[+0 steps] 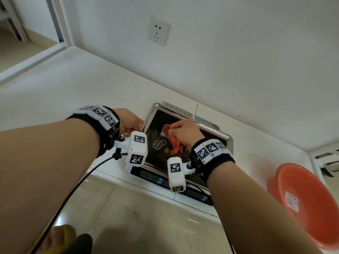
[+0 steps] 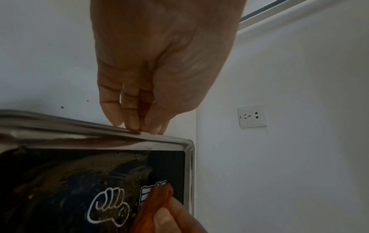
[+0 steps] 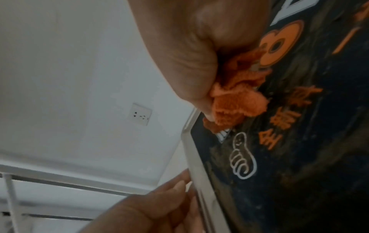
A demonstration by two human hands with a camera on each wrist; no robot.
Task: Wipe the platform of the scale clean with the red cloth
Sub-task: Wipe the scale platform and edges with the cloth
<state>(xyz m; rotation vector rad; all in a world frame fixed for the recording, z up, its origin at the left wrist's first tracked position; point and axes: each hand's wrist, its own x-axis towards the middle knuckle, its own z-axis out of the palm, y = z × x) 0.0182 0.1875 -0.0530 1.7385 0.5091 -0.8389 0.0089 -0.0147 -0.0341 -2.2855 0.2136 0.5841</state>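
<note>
The scale sits on a white ledge against the wall. Its steel platform carries a dark printed sticker with smears on it. My right hand grips the bunched red cloth and presses it on the middle of the platform; the cloth shows under my palm. My left hand holds the platform's left rim, with fingertips and thumb meeting on the edge. The left wrist view also catches the cloth.
An orange plastic basin stands low at the right. The scale's display panel faces me at the ledge's front edge. A wall socket is above the scale. A black cable hangs from my left wrist.
</note>
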